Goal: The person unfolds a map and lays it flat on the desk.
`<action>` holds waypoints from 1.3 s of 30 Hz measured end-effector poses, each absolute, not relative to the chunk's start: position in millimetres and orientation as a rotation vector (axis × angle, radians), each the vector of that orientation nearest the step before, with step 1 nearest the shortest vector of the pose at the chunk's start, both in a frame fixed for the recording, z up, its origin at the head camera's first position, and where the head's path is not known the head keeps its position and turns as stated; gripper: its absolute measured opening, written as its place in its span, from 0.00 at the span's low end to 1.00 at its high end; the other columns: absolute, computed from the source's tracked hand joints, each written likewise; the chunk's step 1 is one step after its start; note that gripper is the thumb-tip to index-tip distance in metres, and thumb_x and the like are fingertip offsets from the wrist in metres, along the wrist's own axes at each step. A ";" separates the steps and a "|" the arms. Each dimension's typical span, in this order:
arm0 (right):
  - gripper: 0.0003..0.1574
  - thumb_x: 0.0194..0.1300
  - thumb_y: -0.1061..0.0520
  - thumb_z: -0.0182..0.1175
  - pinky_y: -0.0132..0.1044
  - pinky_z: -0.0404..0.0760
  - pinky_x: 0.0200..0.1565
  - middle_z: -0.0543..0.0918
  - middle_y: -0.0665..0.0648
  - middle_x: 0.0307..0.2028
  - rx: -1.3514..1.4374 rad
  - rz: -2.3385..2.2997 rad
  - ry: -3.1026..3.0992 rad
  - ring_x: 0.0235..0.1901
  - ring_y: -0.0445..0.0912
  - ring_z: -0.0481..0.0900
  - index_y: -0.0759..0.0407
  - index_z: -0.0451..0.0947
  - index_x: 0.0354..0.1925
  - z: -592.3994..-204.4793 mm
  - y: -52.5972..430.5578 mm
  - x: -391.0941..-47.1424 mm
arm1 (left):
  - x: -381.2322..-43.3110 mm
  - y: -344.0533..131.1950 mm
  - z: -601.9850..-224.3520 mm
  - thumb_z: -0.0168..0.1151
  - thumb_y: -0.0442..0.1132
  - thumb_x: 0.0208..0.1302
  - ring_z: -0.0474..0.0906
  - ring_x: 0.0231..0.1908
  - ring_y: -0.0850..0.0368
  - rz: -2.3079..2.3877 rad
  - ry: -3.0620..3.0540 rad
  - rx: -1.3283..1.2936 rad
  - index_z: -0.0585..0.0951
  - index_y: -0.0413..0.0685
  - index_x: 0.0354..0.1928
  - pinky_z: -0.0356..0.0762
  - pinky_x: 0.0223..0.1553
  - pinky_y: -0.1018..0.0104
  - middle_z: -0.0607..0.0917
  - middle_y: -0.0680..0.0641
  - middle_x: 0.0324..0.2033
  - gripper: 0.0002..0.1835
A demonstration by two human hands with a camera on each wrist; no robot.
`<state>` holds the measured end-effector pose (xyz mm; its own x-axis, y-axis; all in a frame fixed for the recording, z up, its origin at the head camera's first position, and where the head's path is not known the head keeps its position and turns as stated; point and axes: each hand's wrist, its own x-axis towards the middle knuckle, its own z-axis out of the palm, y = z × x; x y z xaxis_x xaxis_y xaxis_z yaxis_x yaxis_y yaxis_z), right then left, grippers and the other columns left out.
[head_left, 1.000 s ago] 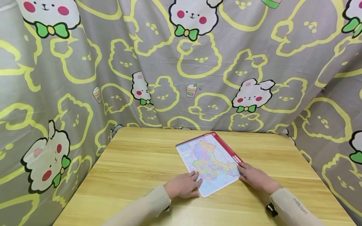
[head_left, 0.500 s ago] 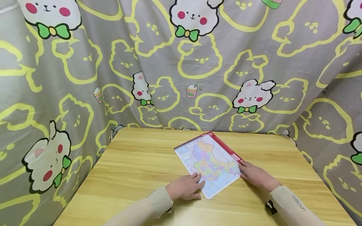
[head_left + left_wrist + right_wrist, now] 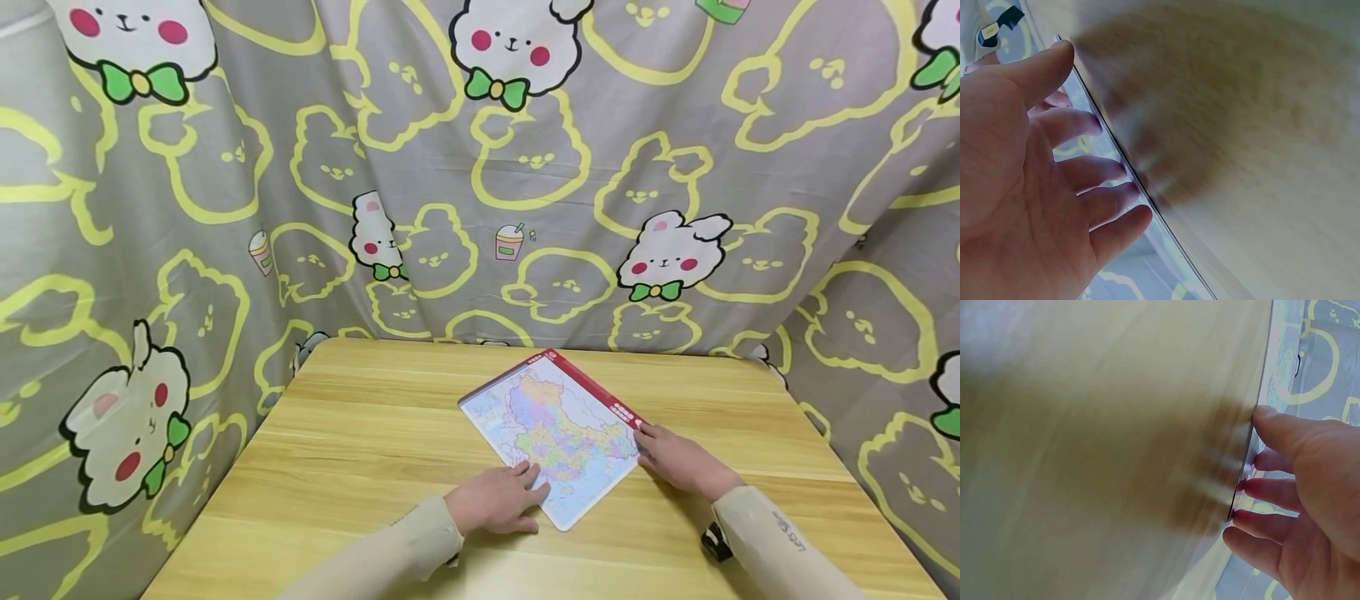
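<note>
A thin, flat map sheet (image 3: pixel 555 442) with a red header strip lies turned at an angle on the wooden table, its colored regions facing up. My left hand (image 3: pixel 498 500) touches its lower left edge, the fingertips slightly over the sheet. At the right corner, beside the end of the red strip, my right hand (image 3: pixel 682 458) rests its fingers and thumb against the edge. In the left wrist view the fingers of the left hand (image 3: pixel 1041 169) are spread and loosely extended along the edge. The right hand (image 3: pixel 1310 487) likewise lines its fingertips along the sheet's edge in the right wrist view.
The wooden table (image 3: pixel 360 433) extends around the sheet on all sides. A grey curtain (image 3: pixel 420 167) with cartoon rabbits hangs behind the table and along both sides. A black strap (image 3: pixel 716 542) shows at the right sleeve.
The map sheet has turned counterclockwise on the table: its far corner shifted left and its near corner right. My left hand has slid slightly right along with it; the right hand barely moved.
</note>
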<state>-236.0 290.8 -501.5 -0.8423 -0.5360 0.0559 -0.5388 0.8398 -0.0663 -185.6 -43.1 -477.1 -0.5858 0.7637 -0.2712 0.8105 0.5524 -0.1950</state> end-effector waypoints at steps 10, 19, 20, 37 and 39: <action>0.28 0.64 0.56 0.59 0.58 0.72 0.51 0.72 0.74 0.55 0.838 0.125 -3.002 0.54 0.67 0.72 0.75 0.72 0.55 -500.7 291.2 -241.2 | -187.0 -38.8 -478.2 0.41 0.66 0.66 0.54 0.69 0.53 -0.435 2.610 1.334 0.60 0.61 0.72 0.59 0.63 0.66 0.59 0.46 0.70 0.35; 0.29 0.67 0.54 0.57 0.59 0.70 0.54 0.71 0.72 0.58 0.810 0.148 -3.052 0.56 0.67 0.70 0.73 0.70 0.58 -500.0 292.5 -246.9 | -185.9 -35.8 -478.9 0.41 0.66 0.67 0.54 0.69 0.55 -0.418 2.606 1.338 0.59 0.62 0.72 0.59 0.64 0.66 0.58 0.47 0.71 0.35; 0.29 0.67 0.54 0.57 0.59 0.70 0.54 0.70 0.72 0.58 0.807 0.151 -3.058 0.56 0.67 0.70 0.73 0.70 0.58 -500.2 292.7 -247.3 | -185.9 -35.8 -479.0 0.41 0.66 0.67 0.54 0.69 0.55 -0.415 2.608 1.341 0.59 0.62 0.72 0.59 0.64 0.67 0.58 0.47 0.70 0.35; 0.31 0.62 0.52 0.62 0.58 0.72 0.52 0.72 0.73 0.56 0.899 0.206 -2.986 0.55 0.66 0.71 0.73 0.73 0.56 -486.3 271.0 -221.5 | -219.3 -57.2 -481.6 0.46 0.62 0.68 0.54 0.69 0.49 -0.185 2.688 1.248 0.61 0.52 0.71 0.55 0.66 0.63 0.60 0.43 0.69 0.35; 0.32 0.63 0.51 0.62 0.58 0.71 0.52 0.71 0.73 0.57 0.897 0.209 -3.018 0.56 0.66 0.70 0.72 0.72 0.57 -484.7 265.9 -216.1 | -226.1 -61.2 -480.4 0.47 0.61 0.68 0.54 0.69 0.49 -0.163 2.703 1.213 0.61 0.52 0.71 0.55 0.66 0.63 0.59 0.42 0.70 0.35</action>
<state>-216.1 265.9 -484.7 -0.8384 -0.5445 0.0250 -0.5427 0.8297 -0.1306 -226.1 -61.2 -480.4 -0.6532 0.7294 -0.2031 0.7486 0.6624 -0.0285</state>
